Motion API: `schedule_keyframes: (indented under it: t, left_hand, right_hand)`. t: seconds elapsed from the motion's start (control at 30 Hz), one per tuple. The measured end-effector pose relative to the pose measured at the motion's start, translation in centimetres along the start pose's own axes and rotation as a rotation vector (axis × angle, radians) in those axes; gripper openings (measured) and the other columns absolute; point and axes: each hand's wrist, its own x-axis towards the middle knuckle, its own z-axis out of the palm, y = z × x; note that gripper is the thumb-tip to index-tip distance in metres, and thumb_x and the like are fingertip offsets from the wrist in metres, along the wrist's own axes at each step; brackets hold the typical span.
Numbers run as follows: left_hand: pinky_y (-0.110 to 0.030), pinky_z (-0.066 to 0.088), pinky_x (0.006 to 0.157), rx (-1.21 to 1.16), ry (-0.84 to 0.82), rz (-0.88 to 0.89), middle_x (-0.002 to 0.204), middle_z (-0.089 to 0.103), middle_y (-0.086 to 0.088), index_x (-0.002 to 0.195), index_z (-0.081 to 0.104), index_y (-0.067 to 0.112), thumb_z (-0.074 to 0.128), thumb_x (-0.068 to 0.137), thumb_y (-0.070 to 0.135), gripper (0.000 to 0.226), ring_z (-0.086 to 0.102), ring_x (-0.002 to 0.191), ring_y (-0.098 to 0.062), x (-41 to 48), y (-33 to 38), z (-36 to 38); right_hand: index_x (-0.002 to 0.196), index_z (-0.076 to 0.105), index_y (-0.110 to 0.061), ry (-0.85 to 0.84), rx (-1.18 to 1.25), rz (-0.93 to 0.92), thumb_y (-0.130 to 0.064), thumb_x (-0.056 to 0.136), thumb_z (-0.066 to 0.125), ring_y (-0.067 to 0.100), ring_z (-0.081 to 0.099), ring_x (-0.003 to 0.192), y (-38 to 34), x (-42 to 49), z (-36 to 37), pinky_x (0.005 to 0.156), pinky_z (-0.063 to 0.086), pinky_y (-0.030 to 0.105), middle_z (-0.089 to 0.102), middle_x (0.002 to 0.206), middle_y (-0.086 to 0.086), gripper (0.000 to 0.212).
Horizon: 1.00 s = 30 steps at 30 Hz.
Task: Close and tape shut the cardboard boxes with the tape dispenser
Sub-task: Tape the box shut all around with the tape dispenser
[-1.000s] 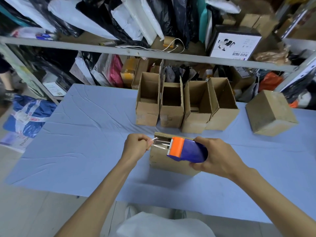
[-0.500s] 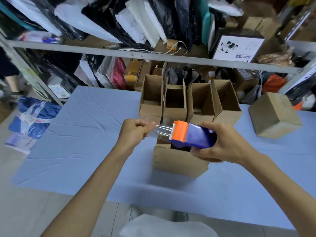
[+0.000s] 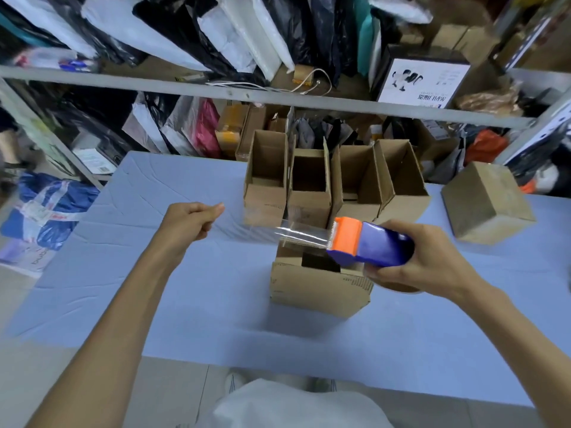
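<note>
Clear tape (image 3: 304,236) stretched between two hands above a cardboard box (image 3: 318,291).
Right hand (image 3: 432,261) grips the blue-and-orange dispenser (image 3: 370,245), fingers (image 3: 401,231) wrapped round its body, over the box's right side. Left hand (image 3: 188,223), out to the left, has fingers curled and thumb against forefinger, apparently pinching the tape's free end, though the film is hard to trace there. Held taut and level, the tape looks ready to be laid over the box, where a dark gap shows its top not fully shut. The box stands on the blue surface (image 3: 185,304) near the person; four open boxes (image 3: 309,186) wait in a row behind it, a closed box (image 3: 485,202) well apart to the right.
</note>
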Motion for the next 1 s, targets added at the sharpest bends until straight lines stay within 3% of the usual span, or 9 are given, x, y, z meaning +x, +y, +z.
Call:
schedule_keyframes:
  t: [0.17, 0.37, 0.5, 0.7, 0.77, 0.9, 1.0]
  left_hand:
    - [-0.020, 0.045, 0.065, -0.001, 0.093, -0.026, 0.068, 0.055, 0.000, 0.074, 0.067, 0.011, 0.079, 0.078, 0.031, 0.024, 0.052, 0.065, -0.010, 1.1, -1.3, -2.5]
    - [-0.021, 0.045, 0.066, -0.038, 0.139, -0.064, 0.073, 0.059, 0.001, 0.074, 0.069, 0.014, 0.080, 0.077, 0.029, 0.019, 0.054, 0.068, -0.011, 1.7, -2.7, -3.8]
    - [-0.020, 0.045, 0.065, -0.061, 0.156, -0.090, 0.069, 0.056, 0.001, 0.073, 0.068, 0.013, 0.079, 0.078, 0.026, 0.018, 0.053, 0.066, -0.010, 2.0, -3.5, -3.3]
    - [-0.019, 0.045, 0.064, -0.053, 0.126, -0.123, 0.067, 0.055, 0.002, 0.076, 0.068, 0.011, 0.078, 0.080, 0.022, 0.015, 0.053, 0.064, -0.009, 1.8, -4.1, -2.5]
    - [-0.018, 0.045, 0.064, -0.063, 0.143, -0.123, 0.067, 0.055, 0.002, 0.076, 0.067, 0.011, 0.077, 0.080, 0.020, 0.015, 0.052, 0.063, -0.009, 1.8, -4.1, -2.3]
    - [-0.019, 0.047, 0.066, -0.074, 0.157, -0.113, 0.071, 0.058, 0.001, 0.077, 0.066, 0.011, 0.076, 0.082, 0.019, 0.014, 0.054, 0.067, -0.010, 1.6, -3.9, -2.2]
    - [-0.019, 0.047, 0.068, -0.096, 0.175, -0.081, 0.072, 0.059, 0.003, 0.077, 0.066, 0.013, 0.076, 0.082, 0.019, 0.012, 0.054, 0.068, -0.008, 1.2, -3.6, -1.9]
  right_hand:
    - [0.103, 0.058, -0.029, -0.038, -0.019, -0.058, -0.048, 0.054, 0.087, 0.008, 0.058, 0.071, -1.4, 1.9, 2.9, 0.058, 0.043, 0.018, 0.058, 0.083, -0.019, 0.060]
    - [0.108, 0.054, -0.028, -0.045, -0.084, -0.083, -0.052, 0.051, 0.087, 0.013, 0.059, 0.076, -1.3, 4.3, 4.7, 0.064, 0.050, 0.025, 0.062, 0.093, -0.011, 0.070]
    - [0.106, 0.053, -0.029, -0.106, -0.142, -0.076, -0.051, 0.048, 0.087, 0.010, 0.053, 0.073, -0.4, 5.2, 6.3, 0.057, 0.033, 0.014, 0.058, 0.088, -0.015, 0.070]
    - [0.115, 0.053, -0.026, -0.166, -0.172, -0.053, -0.050, 0.053, 0.087, 0.008, 0.052, 0.081, 1.1, 5.2, 8.9, 0.058, 0.029, 0.011, 0.067, 0.105, -0.008, 0.075]
    - [0.116, 0.053, -0.026, -0.165, -0.157, -0.051, -0.049, 0.053, 0.088, 0.008, 0.053, 0.083, 1.3, 5.5, 8.9, 0.060, 0.034, 0.014, 0.067, 0.107, -0.007, 0.075]
    - [0.118, 0.056, -0.025, -0.129, -0.105, -0.010, -0.044, 0.054, 0.089, 0.020, 0.061, 0.094, 1.4, 6.0, 7.7, 0.072, 0.051, 0.032, 0.067, 0.108, -0.005, 0.075]
    - [0.116, 0.054, -0.022, -0.086, -0.072, -0.023, -0.045, 0.055, 0.090, 0.016, 0.059, 0.087, 0.9, 5.7, 6.2, 0.071, 0.050, 0.028, 0.065, 0.106, -0.004, 0.074]
